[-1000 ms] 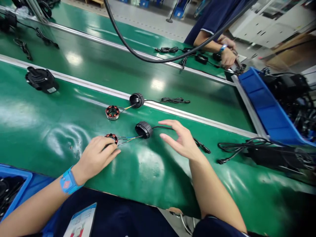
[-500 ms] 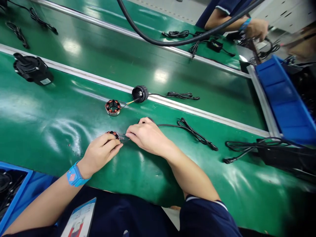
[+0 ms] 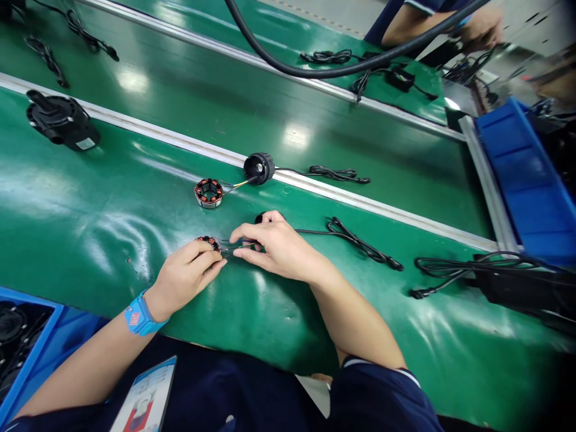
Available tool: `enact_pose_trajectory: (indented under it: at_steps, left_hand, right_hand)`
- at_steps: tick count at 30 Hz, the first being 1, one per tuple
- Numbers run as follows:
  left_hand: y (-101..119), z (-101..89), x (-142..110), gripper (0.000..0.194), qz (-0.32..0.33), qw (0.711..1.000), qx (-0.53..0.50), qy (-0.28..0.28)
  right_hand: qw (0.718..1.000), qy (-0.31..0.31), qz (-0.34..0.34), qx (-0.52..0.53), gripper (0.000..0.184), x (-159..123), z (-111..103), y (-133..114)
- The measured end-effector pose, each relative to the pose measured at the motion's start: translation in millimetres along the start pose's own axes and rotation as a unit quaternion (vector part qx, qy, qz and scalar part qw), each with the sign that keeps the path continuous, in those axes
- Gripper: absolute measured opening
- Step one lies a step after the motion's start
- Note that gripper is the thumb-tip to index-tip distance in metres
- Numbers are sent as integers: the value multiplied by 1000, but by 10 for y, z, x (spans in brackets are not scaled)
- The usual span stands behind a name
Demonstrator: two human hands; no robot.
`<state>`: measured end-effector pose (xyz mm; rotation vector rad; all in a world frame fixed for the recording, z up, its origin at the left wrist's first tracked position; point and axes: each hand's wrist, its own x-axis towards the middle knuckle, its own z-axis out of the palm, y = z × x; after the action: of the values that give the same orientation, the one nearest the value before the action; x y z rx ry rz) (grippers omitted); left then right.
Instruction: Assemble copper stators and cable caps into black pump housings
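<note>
My left hand (image 3: 191, 270) is closed on a copper-wound stator ring (image 3: 207, 241), its fingers hiding much of it. Thin wires (image 3: 228, 247) run from this ring toward my right hand (image 3: 274, 246). That hand has its thumb and index finger apart around the wires, while its other fingers curl over a black round end cap (image 3: 260, 219), mostly hidden. A coiled black cable (image 3: 355, 243) trails from the cap to the right. Just beyond lies a second stator ring (image 3: 209, 193), joined by coloured wires to another black end cap (image 3: 259, 168).
A black pump (image 3: 63, 120) stands at the left. Metal rails (image 3: 180, 141) cross the green bench (image 3: 148, 324). Blue bins are at right (image 3: 526, 186) and lower left (image 3: 42, 339). A thick black hose (image 3: 288, 71) hangs overhead; a co-worker's hand (image 3: 481, 27) is at the far right.
My right thumb and index finger have parted from their pinch on the wires. My left hand keeps its hold on the stator ring. The whole view has shifted slightly.
</note>
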<state>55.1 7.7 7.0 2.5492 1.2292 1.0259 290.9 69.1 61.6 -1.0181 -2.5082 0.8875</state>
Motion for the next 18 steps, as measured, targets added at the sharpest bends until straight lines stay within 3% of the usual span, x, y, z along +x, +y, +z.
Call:
enact_pose_trajectory:
  at_steps: [2,10,14,18]
  left_hand:
    - [1,-2,7,5,3,1000,-6,1]
    - [-10,9,-6,9,1,1000,-21,4]
    - [24,-30,49,14,-48,998,-37,12]
    - [36,-52,127,8,-78,996,-33,-26]
  right_hand:
    - [1000,1,-2,11,4,-6,-15,-3]
    - [999,34,4,3,7,18,79,-12]
    - [999,49,-12,-1,9,12,113,9]
    - [999,49,-14,-7,6,12,120,7]
